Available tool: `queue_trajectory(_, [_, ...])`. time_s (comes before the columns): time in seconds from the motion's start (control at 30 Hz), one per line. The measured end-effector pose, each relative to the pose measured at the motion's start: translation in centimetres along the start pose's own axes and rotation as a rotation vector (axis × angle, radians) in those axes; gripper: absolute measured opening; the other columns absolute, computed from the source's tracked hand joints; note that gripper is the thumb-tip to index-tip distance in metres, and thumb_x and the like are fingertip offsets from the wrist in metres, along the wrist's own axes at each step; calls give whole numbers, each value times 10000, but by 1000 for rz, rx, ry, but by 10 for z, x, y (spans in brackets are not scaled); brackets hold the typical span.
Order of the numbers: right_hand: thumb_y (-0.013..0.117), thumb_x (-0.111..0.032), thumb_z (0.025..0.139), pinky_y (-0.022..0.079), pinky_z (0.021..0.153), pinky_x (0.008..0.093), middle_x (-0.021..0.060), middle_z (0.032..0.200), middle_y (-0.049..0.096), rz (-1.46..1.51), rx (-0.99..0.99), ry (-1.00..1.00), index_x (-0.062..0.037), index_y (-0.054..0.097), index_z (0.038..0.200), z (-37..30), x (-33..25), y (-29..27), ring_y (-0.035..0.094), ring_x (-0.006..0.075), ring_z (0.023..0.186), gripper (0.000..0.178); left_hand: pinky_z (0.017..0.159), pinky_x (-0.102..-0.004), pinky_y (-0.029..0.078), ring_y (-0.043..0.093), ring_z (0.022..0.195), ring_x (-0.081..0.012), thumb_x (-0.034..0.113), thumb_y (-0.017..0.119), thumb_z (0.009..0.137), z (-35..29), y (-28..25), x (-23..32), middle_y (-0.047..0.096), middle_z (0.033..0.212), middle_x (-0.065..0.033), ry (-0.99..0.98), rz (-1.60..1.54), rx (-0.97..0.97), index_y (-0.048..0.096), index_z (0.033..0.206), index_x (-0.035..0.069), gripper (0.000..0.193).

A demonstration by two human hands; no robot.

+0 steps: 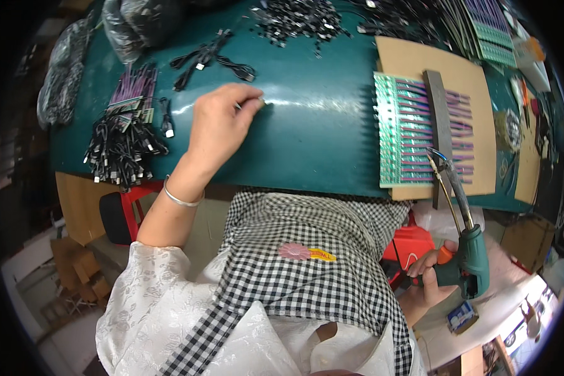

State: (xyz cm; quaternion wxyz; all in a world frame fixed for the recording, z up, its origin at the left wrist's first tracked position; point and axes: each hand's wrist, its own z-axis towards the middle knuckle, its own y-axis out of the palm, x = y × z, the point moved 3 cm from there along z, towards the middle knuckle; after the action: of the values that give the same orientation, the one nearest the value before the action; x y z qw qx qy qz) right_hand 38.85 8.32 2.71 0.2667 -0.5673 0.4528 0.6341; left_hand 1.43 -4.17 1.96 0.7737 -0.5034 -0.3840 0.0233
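Observation:
My left hand [222,122] hovers over the green table [313,138], its thumb and forefinger pinched together. A tiny bit of something shows at the fingertips, too small to name. At the right, low beside the table's front edge, my right hand [427,276] is wrapped round the handle of a green soldering gun [473,257] with an orange trigger. Its thin metal tip points up over a panel of green circuit boards [391,131]. Purple wires [417,116] run from the panel beneath a dark bar [438,106], all lying on a cardboard sheet [482,135].
Black cables with USB plugs [122,144] and a few boards lie in a bundle at the left. Loose cables [210,59] sit behind my left hand. Small black parts [301,22] are heaped at the far edge. More wired boards [492,34] are stacked at the far right.

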Motion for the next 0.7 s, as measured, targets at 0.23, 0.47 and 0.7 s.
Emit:
queue_trajectory(0.23, [693, -36, 711, 434, 443, 239, 90, 657, 523, -233, -18, -111, 99, 420, 1180, 24, -2, 24, 482, 151, 470, 558, 794, -323, 448, 543, 957, -254, -50, 641, 677, 32, -26, -43, 610, 986, -48, 186, 365, 127, 633, 956, 56, 299])
queue_trajectory(0.47, [657, -13, 719, 426, 445, 238, 102, 661, 531, -376, 80, -148, 99, 417, 1192, 43, -39, 48, 492, 146, 476, 543, 723, -293, 481, 615, 815, -220, -65, 634, 686, 44, -22, 20, 636, 894, -89, 151, -308, -178, 568, 839, 2, 180])
queue_trajectory(0.7, [649, 46, 708, 514, 605, 274, 168, 863, 615, -214, 56, -27, 82, 412, 1224, 75, -22, 78, 620, 199, 689, 569, 626, -295, 541, 629, 752, -233, 2, 657, 765, 5, 23, 115, 591, 979, -203, -222, -1549, -481, 471, 851, 34, 208])
